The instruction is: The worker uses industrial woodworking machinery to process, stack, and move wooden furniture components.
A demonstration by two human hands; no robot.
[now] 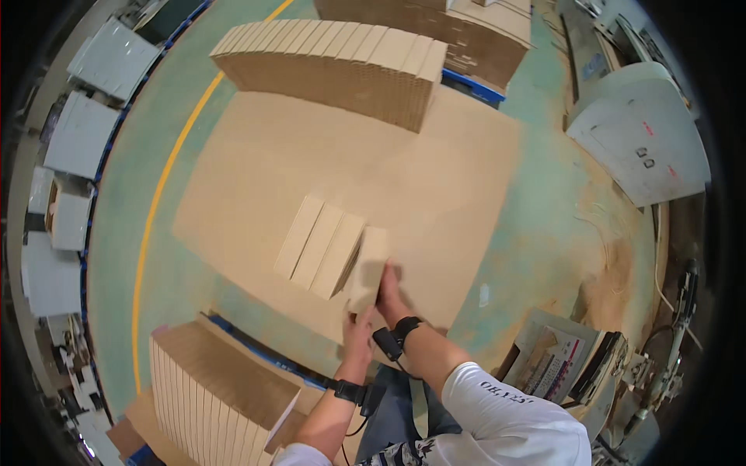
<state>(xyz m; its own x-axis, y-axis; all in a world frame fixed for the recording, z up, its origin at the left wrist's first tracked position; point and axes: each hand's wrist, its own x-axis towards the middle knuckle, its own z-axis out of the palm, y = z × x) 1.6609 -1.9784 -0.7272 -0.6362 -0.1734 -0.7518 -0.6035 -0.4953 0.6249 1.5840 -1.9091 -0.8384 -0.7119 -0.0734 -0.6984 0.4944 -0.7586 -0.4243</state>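
Note:
Both of my hands grip one flat, narrow tan cardboard block. My left hand is closed on its near end. Along its right side, my right hand is wrapped round the edge, with some fingers hidden. Just left of this block stands a short row of similar cardboard blocks, side by side. The row rests on a large cardboard sheet spread over the floor. Whether the held block touches the sheet, I cannot tell.
Across the sheet's far side runs a long row of cardboard blocks. Another row stands at the lower left near a blue pallet. More cardboard sits on a blue pallet behind. A grey machine is at the right.

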